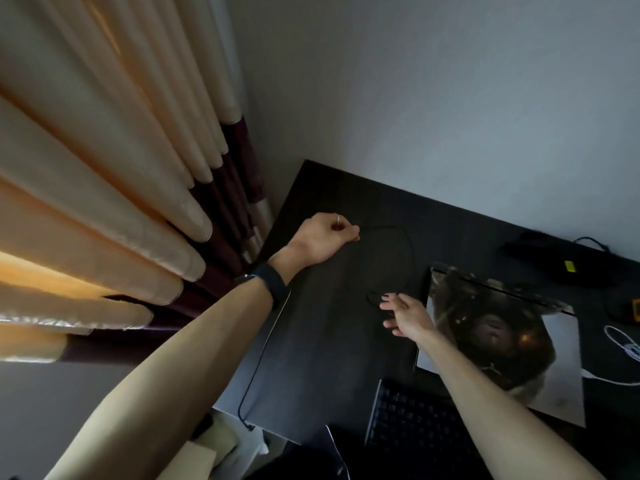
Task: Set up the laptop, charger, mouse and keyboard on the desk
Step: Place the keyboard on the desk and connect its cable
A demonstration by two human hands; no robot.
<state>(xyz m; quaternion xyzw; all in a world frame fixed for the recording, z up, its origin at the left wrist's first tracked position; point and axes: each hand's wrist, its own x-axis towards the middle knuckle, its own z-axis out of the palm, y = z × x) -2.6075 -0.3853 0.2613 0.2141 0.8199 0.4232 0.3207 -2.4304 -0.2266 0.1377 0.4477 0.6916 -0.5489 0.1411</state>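
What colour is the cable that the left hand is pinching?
Black. The cable shows best in the head view.

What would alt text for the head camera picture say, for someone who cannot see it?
A person's left hand pinches a thin black cable over a dark desk; the open right hand hovers at its loop near a closed laptop and keyboard.

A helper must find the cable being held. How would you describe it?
On the dark desk beside the curtain, look left of the closed laptop. A thin black cable loops there, pinched by the left hand; the white cable lies right of the laptop.
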